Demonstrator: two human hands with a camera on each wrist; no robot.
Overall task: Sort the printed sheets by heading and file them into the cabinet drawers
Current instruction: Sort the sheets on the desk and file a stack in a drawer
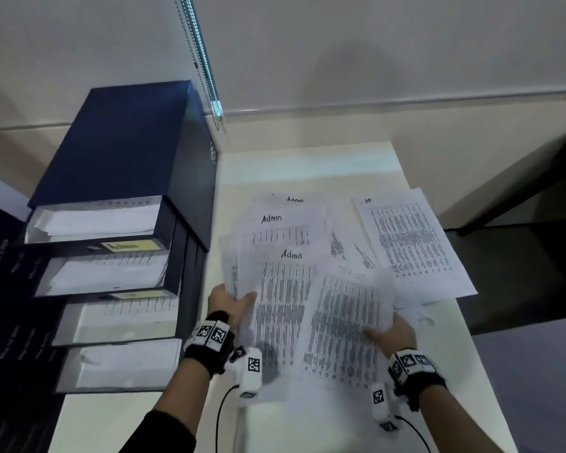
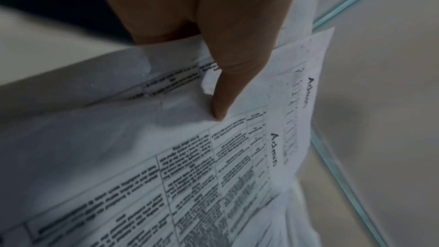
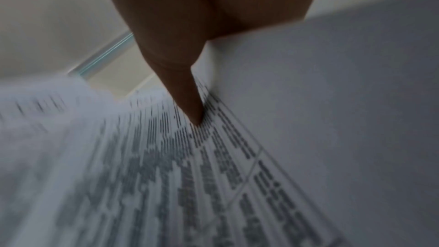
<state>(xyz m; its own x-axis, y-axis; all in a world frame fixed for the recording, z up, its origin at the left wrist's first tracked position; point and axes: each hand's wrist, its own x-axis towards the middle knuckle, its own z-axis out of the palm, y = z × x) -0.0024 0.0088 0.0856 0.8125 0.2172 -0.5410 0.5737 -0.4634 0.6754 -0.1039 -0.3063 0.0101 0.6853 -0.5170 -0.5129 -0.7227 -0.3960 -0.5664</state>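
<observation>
Both hands pinching printed sheets above the white table.

Left hand (image 1: 231,304) pinching the left edge of a fanned stack of Admin sheets (image 1: 283,289), thumb on top. Right hand (image 1: 394,333) pinching 1 blurred sheet (image 1: 347,322), heading unreadable. Beyond, on the table (image 1: 307,165), an HR sheet (image 1: 409,243) lying flat. Left of the stack, a dark blue cabinet (image 1: 128,142) with 4 drawers (image 1: 105,276) pulled open, paper inside.
</observation>
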